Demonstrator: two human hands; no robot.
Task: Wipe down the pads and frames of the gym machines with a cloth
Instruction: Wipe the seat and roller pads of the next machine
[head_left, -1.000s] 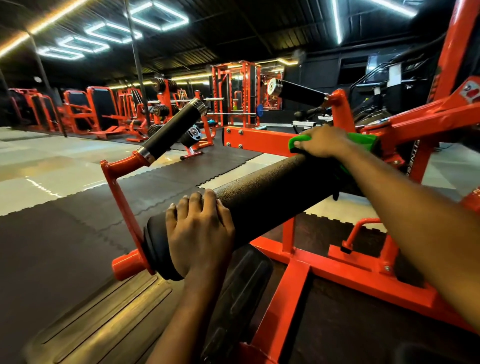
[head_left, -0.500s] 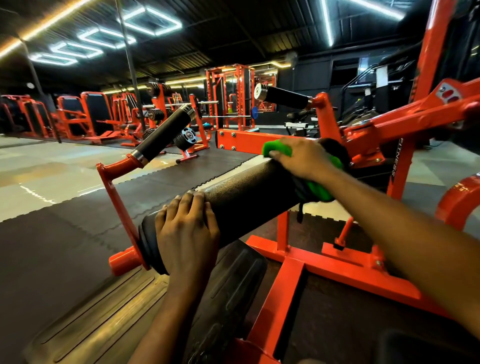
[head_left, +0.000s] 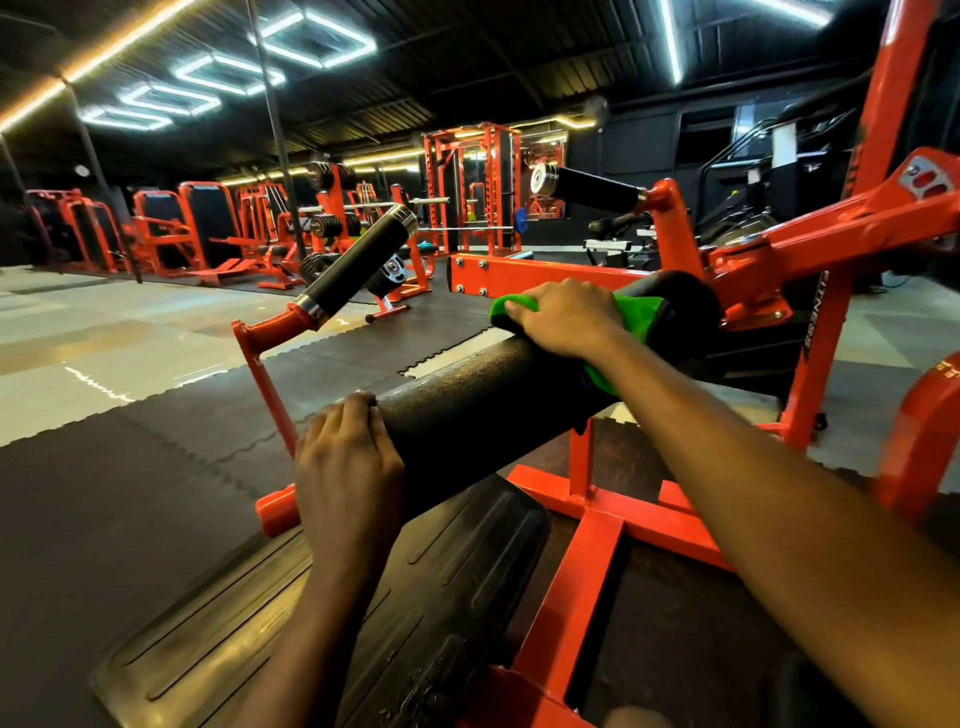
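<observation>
A thick black roller pad lies across the orange machine frame, running from lower left to upper right. My left hand grips the pad's near end, fingers curled over its top. Farther up the pad, my right hand presses a green cloth onto it, fingers curled round the cloth's far edge. The cloth drapes over the pad and hangs down its near side.
A black ribbed footplate lies below the pad. Two black handle grips stick up from the orange frame. More orange machines and racks stand across the floor of dark rubber mats and pale tiles.
My right hand slid the cloth down the pad toward me, then back up toward the far end. My left hand stayed on the near end.
</observation>
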